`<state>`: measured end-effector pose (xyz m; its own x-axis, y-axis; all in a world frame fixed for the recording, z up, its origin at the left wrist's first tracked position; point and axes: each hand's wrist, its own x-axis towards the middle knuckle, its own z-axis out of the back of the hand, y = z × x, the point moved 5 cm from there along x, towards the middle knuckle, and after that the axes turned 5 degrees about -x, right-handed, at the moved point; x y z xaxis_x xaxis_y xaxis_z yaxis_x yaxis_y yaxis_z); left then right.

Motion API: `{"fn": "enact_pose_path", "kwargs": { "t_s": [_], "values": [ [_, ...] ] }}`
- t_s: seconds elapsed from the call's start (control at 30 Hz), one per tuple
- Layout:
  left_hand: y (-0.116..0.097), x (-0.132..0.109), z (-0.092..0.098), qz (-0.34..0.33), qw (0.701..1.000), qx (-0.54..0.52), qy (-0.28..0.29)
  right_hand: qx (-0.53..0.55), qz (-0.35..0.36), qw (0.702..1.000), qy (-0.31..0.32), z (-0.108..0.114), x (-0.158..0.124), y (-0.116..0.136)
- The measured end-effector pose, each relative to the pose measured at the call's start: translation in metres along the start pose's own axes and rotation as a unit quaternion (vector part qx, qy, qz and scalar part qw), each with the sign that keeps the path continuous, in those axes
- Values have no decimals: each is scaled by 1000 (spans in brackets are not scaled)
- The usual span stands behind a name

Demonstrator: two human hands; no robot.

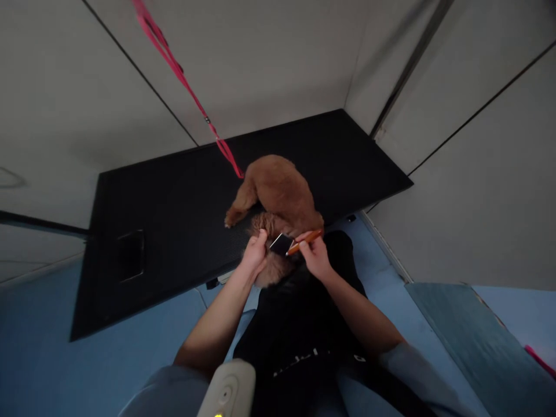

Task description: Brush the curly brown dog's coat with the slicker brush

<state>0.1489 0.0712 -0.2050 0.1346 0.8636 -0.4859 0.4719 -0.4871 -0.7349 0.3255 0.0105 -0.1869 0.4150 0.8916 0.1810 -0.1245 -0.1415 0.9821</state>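
Observation:
A brown curly-coated dog (282, 191) is on a black table (174, 185), at the edge nearest me. My right hand (315, 258) is closed around the orange handle of a slicker brush (282, 244), whose dark flat head lies against the fluffier fur. Just left of the brush, my left hand (256, 252) is closed on the dog's fur, thumb on top. Longer, paler fur (273, 271) hangs below the hands, over the table edge. Which body part my left hand grips is unclear, and the dog's head cannot be made out.
A pink leash (195, 98) slants down from above to the dog. Pale wall panels (278, 63) stand behind the table. A dark rectangular object (131, 255) lies on the table's left part. At the bottom, a white device (230, 388) is in front of my black apron (299, 341).

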Motion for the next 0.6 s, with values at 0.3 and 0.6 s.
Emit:
{"fn": "enact_pose_path", "kwargs": {
  "t_s": [0.3,0.6],
  "values": [
    [-11,34,-22,62,995,-52,57,7,-15,998,-61,1,27,-12],
    [4,48,1,41,998,23,33,-22,-7,997,-69,-5,29,-20]
  ]
}}
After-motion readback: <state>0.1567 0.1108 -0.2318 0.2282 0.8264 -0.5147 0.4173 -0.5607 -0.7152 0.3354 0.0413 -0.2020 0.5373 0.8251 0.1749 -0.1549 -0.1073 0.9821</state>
